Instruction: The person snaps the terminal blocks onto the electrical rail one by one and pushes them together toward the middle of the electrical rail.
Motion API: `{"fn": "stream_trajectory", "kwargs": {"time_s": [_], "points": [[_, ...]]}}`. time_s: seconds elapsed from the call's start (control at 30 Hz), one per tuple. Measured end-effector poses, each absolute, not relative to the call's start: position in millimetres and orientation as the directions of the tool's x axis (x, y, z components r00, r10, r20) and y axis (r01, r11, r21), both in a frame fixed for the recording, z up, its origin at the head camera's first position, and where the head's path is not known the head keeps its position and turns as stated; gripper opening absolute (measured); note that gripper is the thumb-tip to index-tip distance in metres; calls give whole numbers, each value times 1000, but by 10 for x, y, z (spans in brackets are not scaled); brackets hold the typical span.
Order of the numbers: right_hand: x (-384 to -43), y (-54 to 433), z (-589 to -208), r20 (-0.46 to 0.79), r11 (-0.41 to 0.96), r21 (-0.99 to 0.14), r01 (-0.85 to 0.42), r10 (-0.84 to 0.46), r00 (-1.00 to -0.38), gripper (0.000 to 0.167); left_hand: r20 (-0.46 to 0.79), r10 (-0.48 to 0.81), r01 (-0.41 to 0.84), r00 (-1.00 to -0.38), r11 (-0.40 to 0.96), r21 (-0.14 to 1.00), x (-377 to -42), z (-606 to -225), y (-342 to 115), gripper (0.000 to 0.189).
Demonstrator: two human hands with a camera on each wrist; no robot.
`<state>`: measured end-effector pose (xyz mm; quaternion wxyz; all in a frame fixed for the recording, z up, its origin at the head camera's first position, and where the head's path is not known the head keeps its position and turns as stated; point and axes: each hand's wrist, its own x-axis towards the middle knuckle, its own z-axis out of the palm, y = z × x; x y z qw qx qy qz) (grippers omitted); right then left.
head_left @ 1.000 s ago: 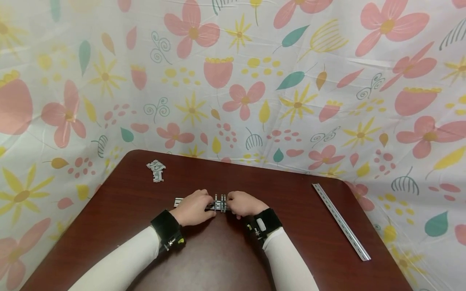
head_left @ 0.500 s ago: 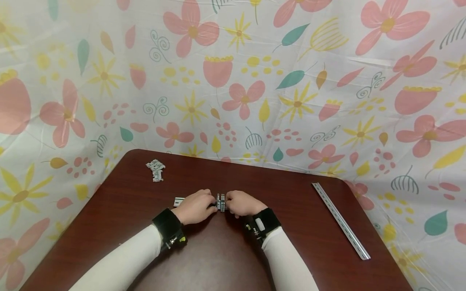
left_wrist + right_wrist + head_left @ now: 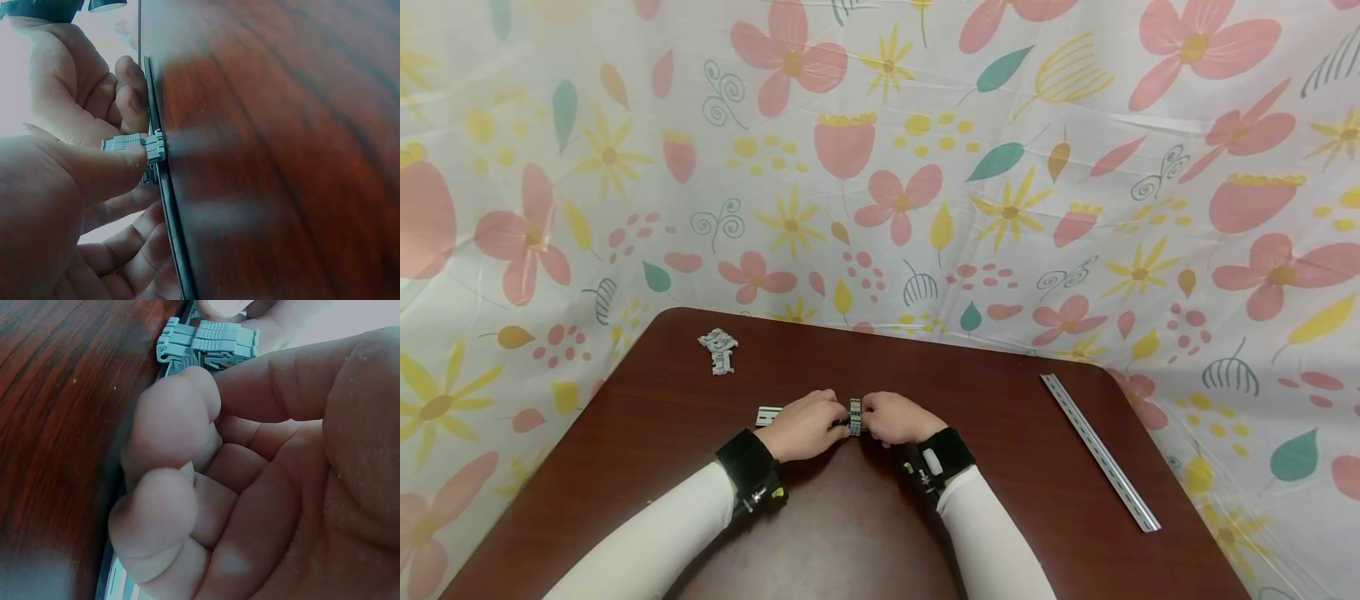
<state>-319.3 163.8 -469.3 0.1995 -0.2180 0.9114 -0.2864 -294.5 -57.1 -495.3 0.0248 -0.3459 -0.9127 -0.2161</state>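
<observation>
A slotted metal DIN rail (image 3: 767,416) lies across the table, its left end showing past my left hand (image 3: 805,426). Grey terminal blocks (image 3: 855,417) stand side by side on the rail between my hands. My left thumb (image 3: 106,169) lies along the blocks' side, and the fingers curl on the far side, so the hand pinches them. My right hand (image 3: 895,418) grips the rail just right of the blocks, fingers curled over it. In the right wrist view the blocks (image 3: 209,342) sit tight together, right beside the fingertips. The hands hide most of the rail.
A small pile of loose light-grey terminal blocks (image 3: 718,343) lies at the table's back left. A second, longer DIN rail (image 3: 1101,452) lies slantwise on the right. A flower-print curtain (image 3: 898,208) hangs behind the brown table (image 3: 970,375).
The terminal block by my left hand has slid right along the rail, and the gaps between the blocks have narrowed to a tight stack. My right hand has barely shifted.
</observation>
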Motion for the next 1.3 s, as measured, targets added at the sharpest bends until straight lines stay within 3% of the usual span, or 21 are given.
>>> {"fn": "stream_trajectory", "kwargs": {"time_s": [0.2, 0.4, 0.7, 1.03, 1.3], "points": [[-3202, 1658, -4693, -247, 738, -614, -280, -517, -820, 25, 168, 622, 631, -765, 673, 385, -2938, -4934, -590, 8], [-3213, 1713, -4676, -245, 735, -617, -283, -521, -818, 21, 134, 612, 614, -779, 701, 363, -2922, -4892, -668, 22], [-3236, 1900, -4682, -179, 754, -584, -300, -480, -859, 19, 84, 560, 537, -824, 726, 430, -2990, -4803, -952, 33], [-3223, 2221, -4639, -53, 803, -512, -305, -384, -922, 17, 10, 538, 504, -843, 783, 365, -3046, -4707, -1270, 36], [-3249, 2442, -4672, -67, 844, -457, -280, -347, -936, 13, -17, 534, 491, -845, 789, 369, -3048, -4618, -1473, 34]]}}
